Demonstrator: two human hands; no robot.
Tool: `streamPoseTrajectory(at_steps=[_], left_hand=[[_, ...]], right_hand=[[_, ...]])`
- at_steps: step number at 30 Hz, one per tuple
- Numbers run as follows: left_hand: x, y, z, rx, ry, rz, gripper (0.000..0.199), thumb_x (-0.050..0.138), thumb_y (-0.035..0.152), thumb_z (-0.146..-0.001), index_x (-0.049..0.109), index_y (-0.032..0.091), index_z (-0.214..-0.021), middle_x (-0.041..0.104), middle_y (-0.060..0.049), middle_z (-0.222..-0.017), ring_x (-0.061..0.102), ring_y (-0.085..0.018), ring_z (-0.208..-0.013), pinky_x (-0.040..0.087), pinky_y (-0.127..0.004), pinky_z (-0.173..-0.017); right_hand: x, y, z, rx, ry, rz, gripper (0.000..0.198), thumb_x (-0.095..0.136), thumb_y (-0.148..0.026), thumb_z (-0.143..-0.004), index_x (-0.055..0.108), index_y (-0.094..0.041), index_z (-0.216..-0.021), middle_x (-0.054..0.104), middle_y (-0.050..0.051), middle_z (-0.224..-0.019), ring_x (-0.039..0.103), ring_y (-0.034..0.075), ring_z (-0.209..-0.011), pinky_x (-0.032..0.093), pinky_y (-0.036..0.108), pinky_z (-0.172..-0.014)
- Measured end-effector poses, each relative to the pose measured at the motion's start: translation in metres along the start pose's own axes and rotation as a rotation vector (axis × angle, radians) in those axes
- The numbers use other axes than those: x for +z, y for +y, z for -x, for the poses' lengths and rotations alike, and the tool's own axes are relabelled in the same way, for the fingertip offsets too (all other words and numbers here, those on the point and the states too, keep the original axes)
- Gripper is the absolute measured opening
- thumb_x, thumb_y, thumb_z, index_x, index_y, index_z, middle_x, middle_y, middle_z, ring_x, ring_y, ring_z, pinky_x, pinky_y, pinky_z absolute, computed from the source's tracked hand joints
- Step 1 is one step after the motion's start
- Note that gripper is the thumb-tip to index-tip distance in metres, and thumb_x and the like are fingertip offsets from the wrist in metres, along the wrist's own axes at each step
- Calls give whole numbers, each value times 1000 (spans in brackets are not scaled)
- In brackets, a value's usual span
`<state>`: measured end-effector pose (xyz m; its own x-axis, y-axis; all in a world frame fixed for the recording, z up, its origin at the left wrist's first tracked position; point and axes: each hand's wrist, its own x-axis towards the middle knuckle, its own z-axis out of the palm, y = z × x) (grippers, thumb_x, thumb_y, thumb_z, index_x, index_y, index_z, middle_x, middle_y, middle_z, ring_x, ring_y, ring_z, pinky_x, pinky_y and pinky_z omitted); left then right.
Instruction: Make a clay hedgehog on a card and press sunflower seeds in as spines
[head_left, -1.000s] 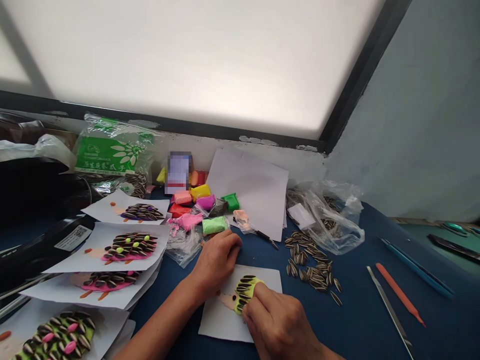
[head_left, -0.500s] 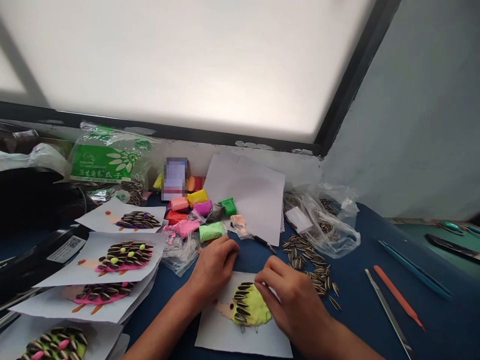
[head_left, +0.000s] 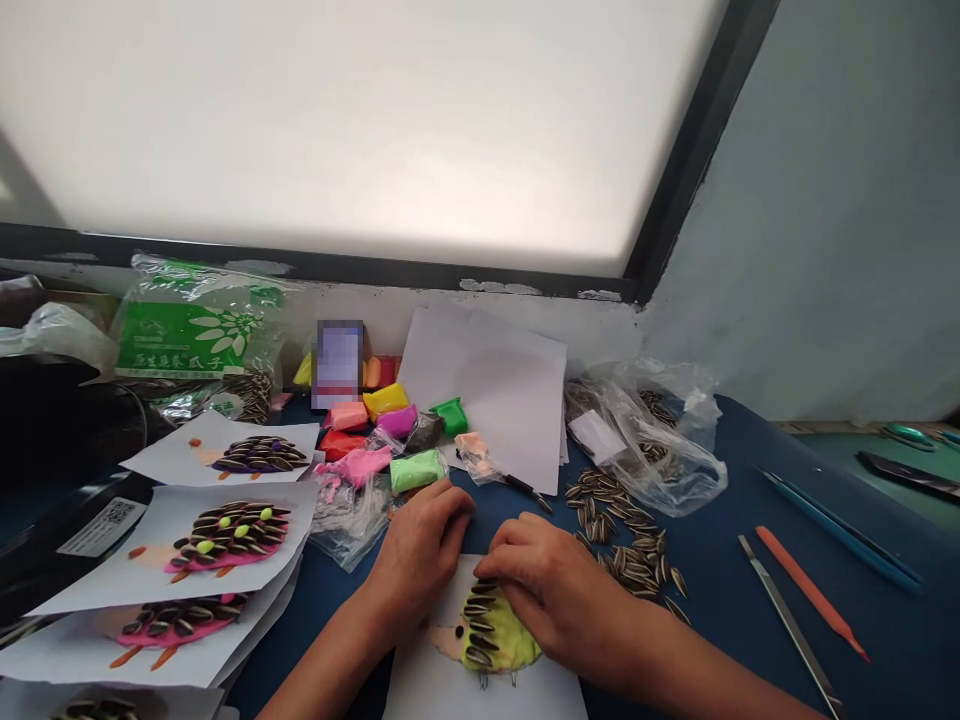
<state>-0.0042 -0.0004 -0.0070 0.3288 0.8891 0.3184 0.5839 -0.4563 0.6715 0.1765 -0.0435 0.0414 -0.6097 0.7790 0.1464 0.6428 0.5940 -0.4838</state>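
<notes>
My right hand point(head_left: 529, 575) pinches at the top of a yellow-green clay hedgehog point(head_left: 514, 635) on a sheet of white paper point(head_left: 450, 690). Its fingertips are closed on a sunflower seed point(head_left: 484, 582), mostly covered, at the head of a column of striped seeds stuck in the clay. The hedgehog has a peach snout and a dark eye; its legs are drawn in line. At the paper's upper left edge rests my left hand point(head_left: 420, 545), fingers curled in; whatever they enclose is hidden.
Loose sunflower seeds point(head_left: 637, 560) lie right of the paper, below a clear plastic bag point(head_left: 675, 470). Colourful clay packs point(head_left: 416, 470) sit behind my hands. Finished hedgehog pictures point(head_left: 82, 590) are stacked at left. An orange tool point(head_left: 810, 590) and a metal tool point(head_left: 787, 620) lie at right.
My right hand has moved left, from the clay's upper right edge to the top of the seed column. My left hand stays at the paper's edge. The view has shifted slightly.
</notes>
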Motion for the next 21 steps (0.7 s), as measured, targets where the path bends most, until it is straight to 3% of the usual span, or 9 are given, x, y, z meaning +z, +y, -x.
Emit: streamPoseTrajectory(at_steps=[7, 15, 18, 21], left_hand=[[-2, 1, 1, 32, -42, -51, 17, 46, 14, -87, 61, 19, -82, 59, -3, -83, 56, -17, -79, 41, -29, -69], [-1, 11, 2, 79, -197, -378, 22, 37, 13, -93, 59, 19, -91, 57, -5, -90, 54, -20, -82, 42, -33, -71], [4, 6, 3, 118, -148, -401, 24, 40, 10, -91, 60, 20, -101, 58, -7, -106, 54, -21, -95, 45, -36, -82], [8, 0, 5, 160, -57, -416, 38, 43, 7, -89, 55, 23, -121, 48, -10, -136, 45, -26, -122, 40, -44, -100]], right_hand=[[4, 3, -1, 35, 3, 19, 23, 57, -5, -86, 74, -18, -96, 67, 5, -88, 59, 17, -85, 47, 27, -75], [7, 4, 0, 40, 9, 89, 21, 59, -7, -85, 74, -20, -91, 66, 3, -85, 59, 16, -83, 45, 25, -72], [8, 5, 0, 19, 20, 98, 21, 60, -7, -85, 75, -21, -90, 65, 2, -83, 58, 15, -80, 45, 24, -70], [8, 6, -1, -4, 15, 121, 21, 60, -7, -85, 75, -21, -90, 65, 2, -82, 57, 15, -79, 45, 24, -70]])
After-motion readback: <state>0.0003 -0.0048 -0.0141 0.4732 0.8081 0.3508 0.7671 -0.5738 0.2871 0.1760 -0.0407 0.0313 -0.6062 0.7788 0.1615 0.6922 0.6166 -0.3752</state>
